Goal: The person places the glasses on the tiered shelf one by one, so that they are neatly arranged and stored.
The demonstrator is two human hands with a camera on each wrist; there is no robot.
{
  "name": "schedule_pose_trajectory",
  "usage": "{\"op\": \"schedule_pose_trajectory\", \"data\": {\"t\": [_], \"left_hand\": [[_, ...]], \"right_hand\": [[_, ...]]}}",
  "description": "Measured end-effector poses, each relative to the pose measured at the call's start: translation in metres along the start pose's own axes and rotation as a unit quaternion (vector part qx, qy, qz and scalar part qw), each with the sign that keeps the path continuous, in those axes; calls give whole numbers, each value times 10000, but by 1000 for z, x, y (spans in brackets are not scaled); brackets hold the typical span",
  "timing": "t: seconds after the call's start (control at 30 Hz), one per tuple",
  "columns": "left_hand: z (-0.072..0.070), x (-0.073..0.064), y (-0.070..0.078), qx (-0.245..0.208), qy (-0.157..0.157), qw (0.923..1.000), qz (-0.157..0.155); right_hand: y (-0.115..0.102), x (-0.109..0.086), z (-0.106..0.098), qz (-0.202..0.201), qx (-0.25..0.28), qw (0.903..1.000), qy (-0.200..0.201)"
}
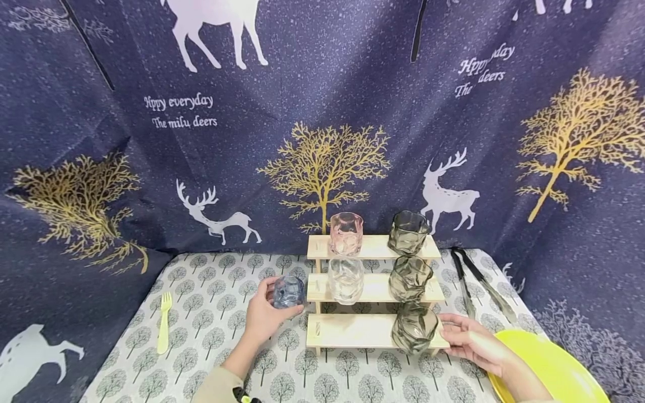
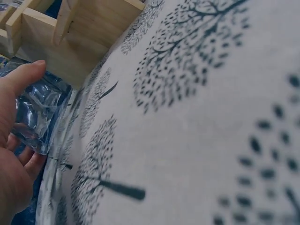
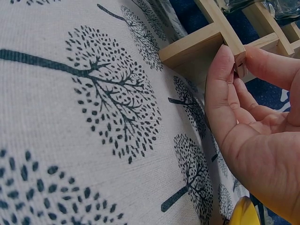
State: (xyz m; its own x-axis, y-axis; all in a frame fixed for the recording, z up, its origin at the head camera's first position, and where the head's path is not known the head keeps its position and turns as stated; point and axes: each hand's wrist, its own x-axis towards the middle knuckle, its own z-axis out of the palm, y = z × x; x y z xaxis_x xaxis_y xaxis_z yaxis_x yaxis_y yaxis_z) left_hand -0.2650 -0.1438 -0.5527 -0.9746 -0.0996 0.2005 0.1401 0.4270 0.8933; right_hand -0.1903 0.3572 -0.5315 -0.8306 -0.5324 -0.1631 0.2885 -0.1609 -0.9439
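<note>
My left hand [image 1: 264,313] grips a blue glass cup [image 1: 289,292], its thumb and fingers curled round the sides. The cup is just left of a three-tier wooden rack [image 1: 353,330]; in the left wrist view the cup [image 2: 40,110] appears near the rack's side. With thumb and fingertips, my right hand [image 1: 471,341] pinches the right end of the rack's lowest shelf, clearly seen in the right wrist view at the rack [image 3: 197,44]. A pink glass [image 1: 346,234], a clear glass [image 1: 345,280] and several smoky grey glasses [image 1: 414,329] stand on the tiers.
Left on the patterned tablecloth [image 1: 216,324] lies a yellow fork [image 1: 164,323]. Black-handled tongs [image 1: 476,282] lie right of the rack. A yellow plate [image 1: 549,369] sits at the front right, partly under my right forearm. Behind the table hangs a dark blue deer-print cloth [image 1: 302,101].
</note>
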Motion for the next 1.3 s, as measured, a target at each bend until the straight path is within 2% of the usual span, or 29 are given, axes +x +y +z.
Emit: {"op": "schedule_pose_trajectory", "data": {"t": [0.2,0.43,0.7,0.83,0.97,1.3], "left_hand": [[-17,-10,7,40,183,9998,-64],[-33,-23,17,27,283,9990,354],[-39,-43,51,-308,171,9991,236],[-33,-53,69,-331,-26,9987,381],[-20,-61,81,-424,-255,9974,520],[23,-72,86,-498,-775,9926,786]], "right_hand": [[0,1,0,29,31,10000,-6],[0,0,-1,-29,-58,10000,-7],[0,1,-1,8,-46,10000,13],[1,1,-1,-38,-34,10000,-43],[1,0,0,-32,-3,10000,-76],[1,0,1,30,-80,10000,-49]]}}
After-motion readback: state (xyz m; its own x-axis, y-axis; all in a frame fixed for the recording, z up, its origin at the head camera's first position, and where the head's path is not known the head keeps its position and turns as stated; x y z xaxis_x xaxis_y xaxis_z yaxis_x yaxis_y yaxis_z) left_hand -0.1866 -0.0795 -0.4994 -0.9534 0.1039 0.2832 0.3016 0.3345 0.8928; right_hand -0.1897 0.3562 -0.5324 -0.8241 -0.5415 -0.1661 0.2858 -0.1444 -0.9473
